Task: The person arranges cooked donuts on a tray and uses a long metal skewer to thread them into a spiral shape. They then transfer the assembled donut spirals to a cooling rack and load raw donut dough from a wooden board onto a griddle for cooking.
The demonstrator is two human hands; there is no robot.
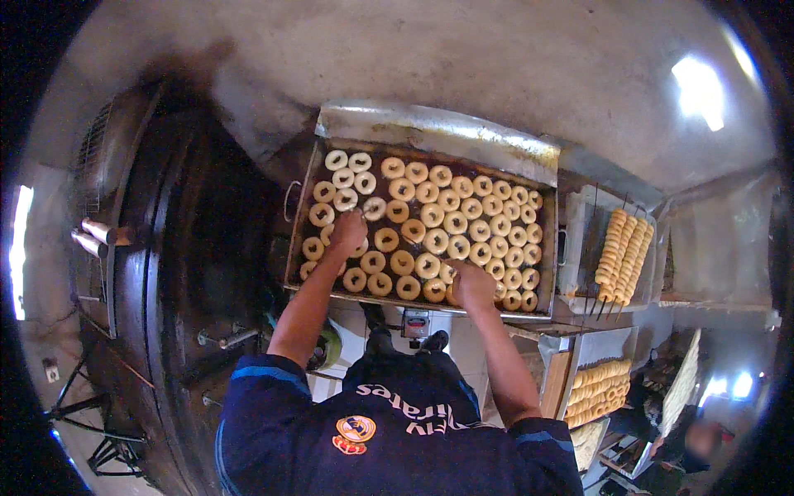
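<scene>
Below me a wide rectangular metal pan (542,298) holds many dough rings in dark liquid. Rings at its far left, such as a pale ring (345,198), look whiter than the golden rings (455,222) in the middle and right. My left hand (349,231) is closed over the left part of the pan, close to the pale rings. Over the near edge, right of centre, my right hand (474,285) is also closed, beside golden rings. Whatever the fingers of either hand hold is too thin or hidden to name.
Right of the pan, browned rings (622,258) hang threaded on dark rods over a light tray (576,273). Nearer, another tray holds rows of browned rings (597,387). A metal splash guard (438,132) rises behind the pan. Dark equipment (165,273) stands left; a person (699,442) is lower right.
</scene>
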